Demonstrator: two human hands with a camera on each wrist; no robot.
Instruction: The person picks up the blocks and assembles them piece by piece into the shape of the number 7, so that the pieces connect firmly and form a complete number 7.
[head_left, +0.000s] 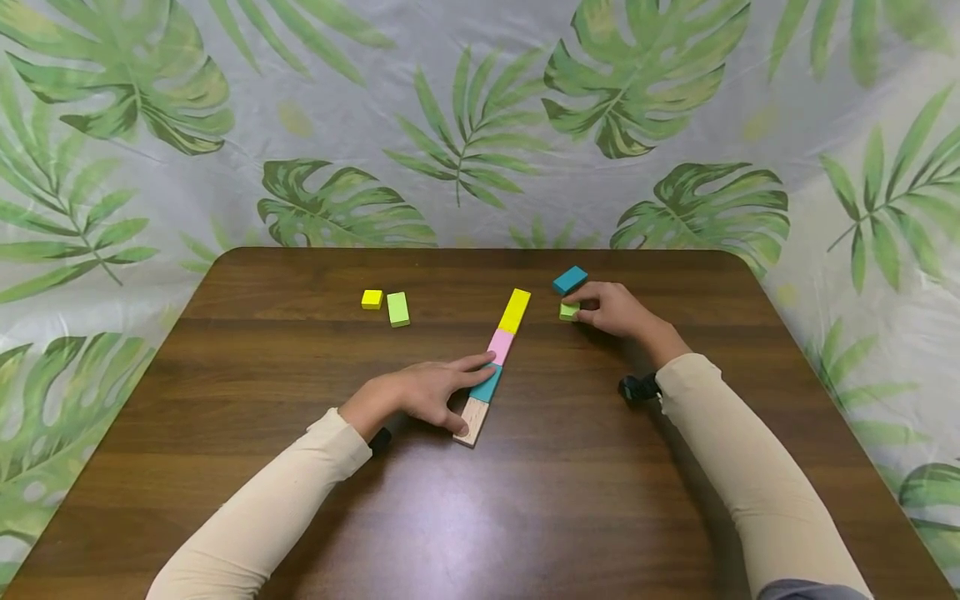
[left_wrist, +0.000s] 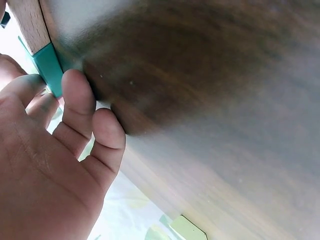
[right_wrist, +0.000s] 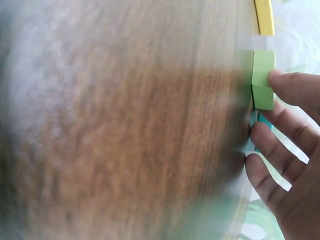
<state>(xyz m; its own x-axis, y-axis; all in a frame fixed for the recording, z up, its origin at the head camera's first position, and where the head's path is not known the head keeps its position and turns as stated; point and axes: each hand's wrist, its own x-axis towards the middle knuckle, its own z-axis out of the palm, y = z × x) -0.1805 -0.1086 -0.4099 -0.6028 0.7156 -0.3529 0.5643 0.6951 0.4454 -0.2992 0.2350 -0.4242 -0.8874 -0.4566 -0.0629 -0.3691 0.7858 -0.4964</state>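
Observation:
A slanting row on the table joins a yellow block (head_left: pixel 514 311), a pink block (head_left: pixel 500 346), a teal block (head_left: pixel 485 387) and a plain wood block (head_left: pixel 472 422), end to end. My left hand (head_left: pixel 427 392) rests on the row, fingertips at the pink and teal blocks, thumb on the wood one. To the right of the row, my right hand (head_left: pixel 618 310) pinches a small light green block (right_wrist: pixel 263 82) between thumb and index finger. Just behind that block lies a blue block (head_left: pixel 571 279). In the right wrist view the other fingers (right_wrist: pixel 270 142) stand apart from the green block.
Left of the row, a small yellow block (head_left: pixel 372 299) and a light green block (head_left: pixel 398 309) sit side by side. The brown wooden table (head_left: pixel 570 500) ends at a leaf-patterned curtain (head_left: pixel 487 125). Dark straps circle both wrists.

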